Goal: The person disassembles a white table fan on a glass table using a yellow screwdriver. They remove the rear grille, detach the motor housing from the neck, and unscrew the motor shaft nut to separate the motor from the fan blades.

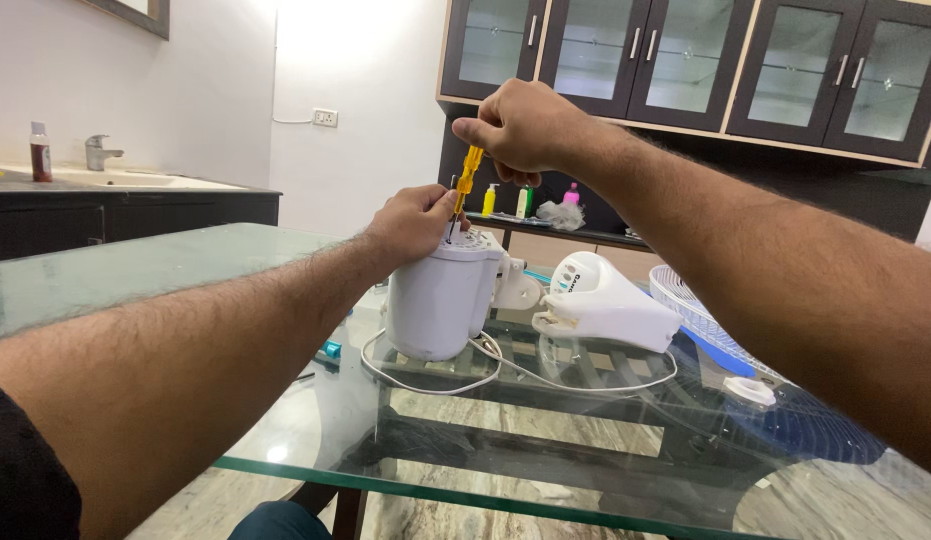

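Two hands: left hand [413, 222], right hand [520, 125], one screwdriver [468, 178], one fan motor housing [443, 295]

Your white fan motor housing [440, 300] stands upright on the glass table [135, 270], a smooth rounded drum with its flat end facing up. A white cord [425, 385] trails from the housing's base and loops across the glass in front of it. At the housing's back a white bracket [515, 285] sticks out sideways. Your screwdriver [467, 180] has a translucent yellow handle and a thin dark shaft; it stands nearly vertical, tilted slightly, with its tip pressed into the housing's top face near the rear edge.
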